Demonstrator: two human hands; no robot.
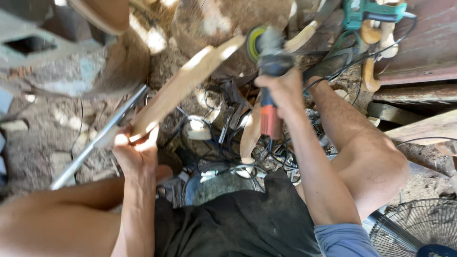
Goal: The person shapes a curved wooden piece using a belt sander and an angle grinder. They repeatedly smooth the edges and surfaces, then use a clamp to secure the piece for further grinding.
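My left hand (pixel 135 152) grips the near end of a long pale wooden piece (pixel 183 83), which slants up and to the right. My right hand (pixel 282 90) is closed around the body of an angle grinder (pixel 270 62) with a red rear grip. Its sanding disc (pixel 254 44), rimmed in yellow-green, sits at the upper end of the wooden piece, touching or nearly touching it. Both of my bare knees flank the work.
A metal rod (pixel 97 138) slants beside my left hand. Tangled cables (pixel 228 143) and curved wooden pieces (pixel 250 135) lie on the dirt. A teal power tool (pixel 373 12) lies top right. A fan grille (pixel 419 228) stands bottom right, boards at right.
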